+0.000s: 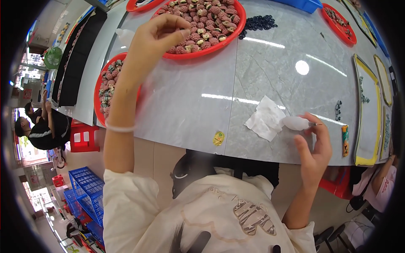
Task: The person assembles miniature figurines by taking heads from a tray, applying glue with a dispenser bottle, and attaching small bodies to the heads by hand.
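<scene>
My left hand (162,36) is over the near edge of a large red tray (211,52), its thumb and fingertips brought together; I cannot make out what is between them. Small, bumpy pink-red pieces (202,25), some with pale or dark parts, fill that tray. At the right, my right hand (315,154) has its fingers hooked about the neck of a small whitish squeeze bottle (296,123) with a thin needle tip. The thumb is apart from the bottle. The bottle's rounded end lies over the edge of a crumpled white tissue (265,118).
Another red tray (98,103) of similar pieces sits beside my left forearm. Dark rings (259,24) lie beyond the big tray. Small dark beads (338,110), an orange-and-green packet (345,141) and a yellow-edged tray (367,158) are at the right. People sit at both sides.
</scene>
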A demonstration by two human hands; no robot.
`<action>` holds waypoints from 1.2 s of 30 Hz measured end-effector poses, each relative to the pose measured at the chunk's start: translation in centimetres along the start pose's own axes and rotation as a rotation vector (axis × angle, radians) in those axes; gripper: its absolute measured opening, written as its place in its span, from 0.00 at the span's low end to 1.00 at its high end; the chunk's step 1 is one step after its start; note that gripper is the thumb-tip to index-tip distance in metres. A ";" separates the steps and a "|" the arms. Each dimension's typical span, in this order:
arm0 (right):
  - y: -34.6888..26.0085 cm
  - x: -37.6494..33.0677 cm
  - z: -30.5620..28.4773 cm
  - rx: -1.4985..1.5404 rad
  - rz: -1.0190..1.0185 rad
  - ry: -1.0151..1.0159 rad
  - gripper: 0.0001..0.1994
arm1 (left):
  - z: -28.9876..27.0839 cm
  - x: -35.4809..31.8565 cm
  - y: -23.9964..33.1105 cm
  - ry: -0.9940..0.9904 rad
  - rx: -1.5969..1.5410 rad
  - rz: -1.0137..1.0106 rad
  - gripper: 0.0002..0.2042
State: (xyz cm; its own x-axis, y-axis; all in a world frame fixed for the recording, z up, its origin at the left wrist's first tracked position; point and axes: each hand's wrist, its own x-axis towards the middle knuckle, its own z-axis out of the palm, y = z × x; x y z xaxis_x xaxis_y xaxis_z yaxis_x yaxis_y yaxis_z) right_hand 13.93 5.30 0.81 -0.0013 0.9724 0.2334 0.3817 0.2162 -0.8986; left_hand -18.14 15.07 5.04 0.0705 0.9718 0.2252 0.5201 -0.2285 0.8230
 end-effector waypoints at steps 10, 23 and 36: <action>0.9 0.0 -0.1 0.217 0.082 -0.103 0.18 | 10.5 -9.4 3.5 -0.030 -1.028 -0.146 0.08; 1.1 -1.0 -3.7 0.245 0.013 -0.043 0.27 | 14.0 -12.3 4.8 -0.167 -1.016 -0.349 0.17; -0.5 -0.1 -5.2 0.273 0.058 -0.293 0.26 | 15.4 -12.8 6.0 -0.135 -1.133 -0.395 0.21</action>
State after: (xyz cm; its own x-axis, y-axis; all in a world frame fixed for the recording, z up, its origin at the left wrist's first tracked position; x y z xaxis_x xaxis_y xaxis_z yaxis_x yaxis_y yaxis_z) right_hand 18.57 4.68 3.21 -0.2657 0.9590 0.0989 0.1291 0.1370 -0.9821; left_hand -2.85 2.13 -0.91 0.1986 0.9691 -0.1462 -0.5110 0.2297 0.8283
